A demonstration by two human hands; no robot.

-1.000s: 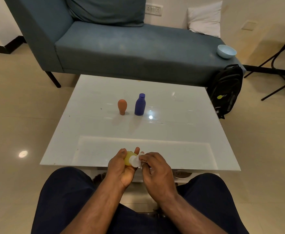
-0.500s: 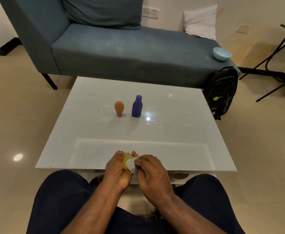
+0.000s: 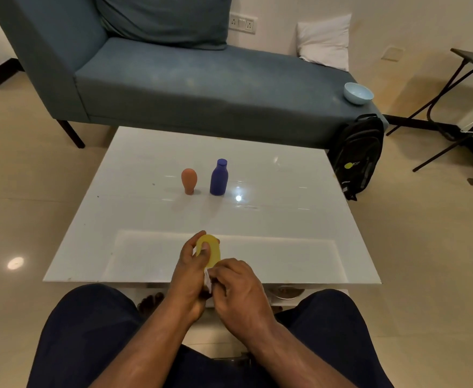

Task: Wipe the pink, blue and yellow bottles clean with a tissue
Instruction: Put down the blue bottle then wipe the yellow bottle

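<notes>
My left hand [image 3: 187, 275] grips the yellow bottle [image 3: 211, 252] over the near edge of the white table [image 3: 285, 233], its rounded end pointing away from me. My right hand [image 3: 238, 292] pinches a white tissue [image 3: 207, 281] against the bottle's lower end; most of the tissue is hidden by my fingers. The pink bottle [image 3: 188, 180] stands upside down on its cap at the table's middle. Just right of it the blue bottle [image 3: 219, 178] stands upright. Neither is touched.
A blue-grey couch [image 3: 201, 79] lies behind the table, with a pale blue bowl [image 3: 358, 92] on its right end and a white pillow [image 3: 324, 40]. A black backpack [image 3: 359, 155] leans beside the table's far right corner. My knees sit below the table's near edge.
The yellow bottle now sticks out further from my left hand. My right hand has slid the tissue from the bottle's top down to its lower end, toward me.
</notes>
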